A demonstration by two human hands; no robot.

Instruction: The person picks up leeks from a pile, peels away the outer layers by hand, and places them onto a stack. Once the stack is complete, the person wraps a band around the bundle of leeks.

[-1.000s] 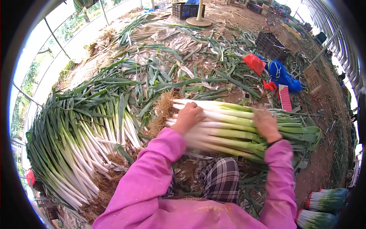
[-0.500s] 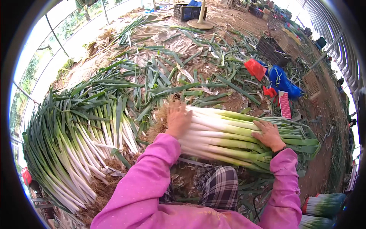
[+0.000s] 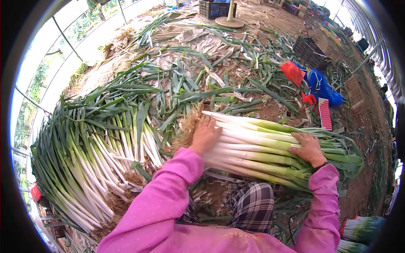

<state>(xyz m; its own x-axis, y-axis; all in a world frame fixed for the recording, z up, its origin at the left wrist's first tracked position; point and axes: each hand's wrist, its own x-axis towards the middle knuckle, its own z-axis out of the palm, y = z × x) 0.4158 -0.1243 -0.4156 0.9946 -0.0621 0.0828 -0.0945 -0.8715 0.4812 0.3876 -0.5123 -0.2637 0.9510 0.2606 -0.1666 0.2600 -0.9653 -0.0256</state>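
In front of me a thick bundle of leeks [image 3: 257,147] lies crosswise, roots to the left, green leaves to the right. My left hand [image 3: 205,135] rests flat on the white ends beside the brown roots [image 3: 189,128], fingers stretched out. On the green part lies my right hand [image 3: 310,149], its fingers spread over the stalks. Neither hand is closed around anything. The underside of the bundle is hidden. A large heap of loose leeks [image 3: 80,164] spreads out at my left, its roots toward me.
Cut leaves [image 3: 185,80] litter the ground beyond the bundle. A blue bag [image 3: 322,88], red plastic [image 3: 292,73] and a red-white card [image 3: 325,114] lie at the right. Dark crates [image 3: 310,51] stand farther off. More leek bundles [image 3: 363,230] sit at the lower right.
The whole view has shifted slightly, so the scene sits a little farther right. Both hands stay on the leeks; my left hand's fingers now lie flatter on the white ends.
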